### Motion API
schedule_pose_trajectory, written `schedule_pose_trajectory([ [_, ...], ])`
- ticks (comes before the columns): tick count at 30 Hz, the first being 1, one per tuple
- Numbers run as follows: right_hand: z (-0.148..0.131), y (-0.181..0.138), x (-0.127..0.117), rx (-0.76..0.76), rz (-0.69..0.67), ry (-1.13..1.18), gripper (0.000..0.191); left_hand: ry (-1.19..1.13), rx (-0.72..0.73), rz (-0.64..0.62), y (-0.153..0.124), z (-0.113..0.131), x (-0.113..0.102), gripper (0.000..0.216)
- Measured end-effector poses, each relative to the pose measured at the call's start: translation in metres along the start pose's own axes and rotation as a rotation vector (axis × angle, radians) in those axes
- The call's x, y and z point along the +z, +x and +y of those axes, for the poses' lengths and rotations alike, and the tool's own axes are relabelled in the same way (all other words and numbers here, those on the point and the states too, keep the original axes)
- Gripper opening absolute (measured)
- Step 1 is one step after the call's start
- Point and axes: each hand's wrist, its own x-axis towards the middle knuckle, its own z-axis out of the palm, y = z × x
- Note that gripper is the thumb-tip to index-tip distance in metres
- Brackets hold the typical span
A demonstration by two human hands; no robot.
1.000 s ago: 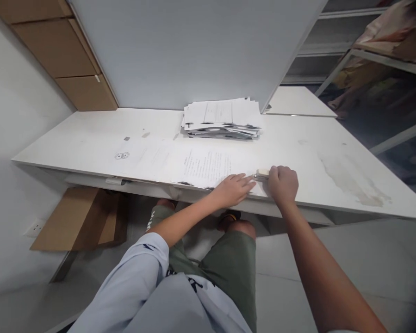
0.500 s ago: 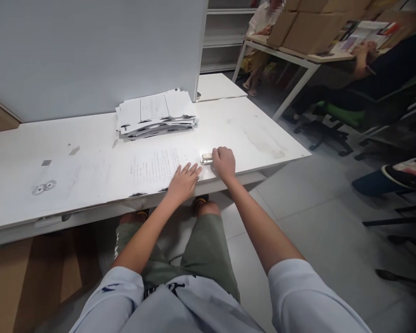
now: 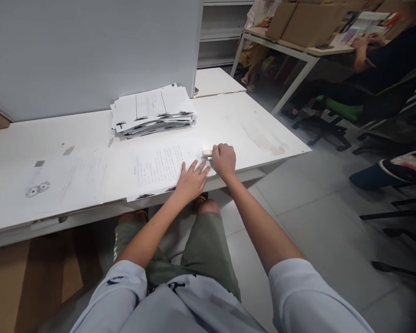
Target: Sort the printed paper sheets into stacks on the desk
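Observation:
My right hand (image 3: 224,160) is wrapped round a small cream stapler (image 3: 207,153), whose front end sticks out to the left over the right edge of a printed sheet (image 3: 159,167). Flat on that sheet lies my left hand (image 3: 193,181), fingers spread, fingertips close to the stapler. The sheet's near edge, with a black smudge, hangs slightly over the desk's front edge. Whether the stapler's jaws are round the paper I cannot tell.
Behind the sheet stands a stack of papers (image 3: 154,111) on the white desk (image 3: 256,132), against a grey partition (image 3: 90,51). Another printed sheet (image 3: 69,178) lies to the left. At right, two people sit by a table with cardboard boxes (image 3: 307,23).
My left hand has slid slightly right with the printed sheet, toward the stapler. The stapler stays in my right hand, its front end looking slightly different. The view has shifted a little.

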Motion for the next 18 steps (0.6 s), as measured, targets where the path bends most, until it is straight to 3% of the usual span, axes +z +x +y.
schedule_pose_trajectory([
  [9, 0.006, 0.001, 0.002, -0.039, -0.064, -0.074, 0.027, -0.005, 0.078, -0.150, 0.013, -0.010, -0.012, 0.055],
  [18, 0.013, 0.002, 0.006, -0.072, -0.096, -0.142, 0.029, 0.038, 0.075, -0.074, 0.007, -0.003, -0.006, 0.057],
])
